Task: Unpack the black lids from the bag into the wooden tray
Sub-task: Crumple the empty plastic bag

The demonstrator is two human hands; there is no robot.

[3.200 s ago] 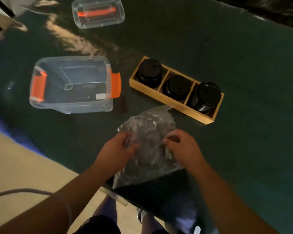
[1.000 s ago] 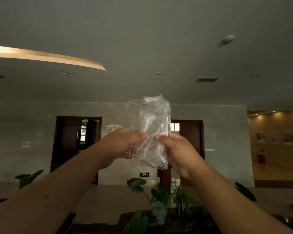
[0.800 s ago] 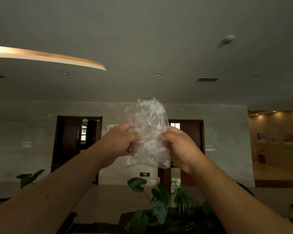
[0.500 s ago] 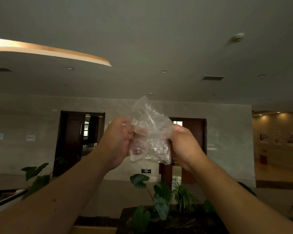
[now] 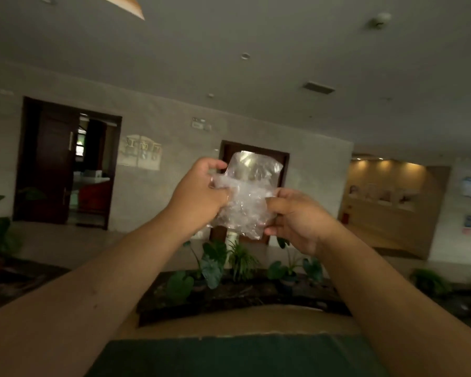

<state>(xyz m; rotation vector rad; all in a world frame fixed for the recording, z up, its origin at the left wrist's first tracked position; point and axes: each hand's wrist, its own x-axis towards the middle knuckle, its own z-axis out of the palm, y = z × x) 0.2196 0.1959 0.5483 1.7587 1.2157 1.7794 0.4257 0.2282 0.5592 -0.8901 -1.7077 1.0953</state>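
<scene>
A crumpled clear plastic bag (image 5: pixel 246 197) hangs in the air in front of me, held up at arm's length. My left hand (image 5: pixel 199 194) grips its left side and my right hand (image 5: pixel 297 216) pinches its right edge. No black lid shows through the bag. The wooden tray and the black lids are out of view.
The far edge of the dark green table (image 5: pixel 237 355) shows at the bottom. Beyond it stands a planter with several green plants (image 5: pixel 229 268). A lobby wall with dark wooden doors (image 5: pixel 65 161) fills the background.
The view has tilted down, so the table edge now shows. Both hands have kept crumpling the bag, and my right hand sits lower than before.
</scene>
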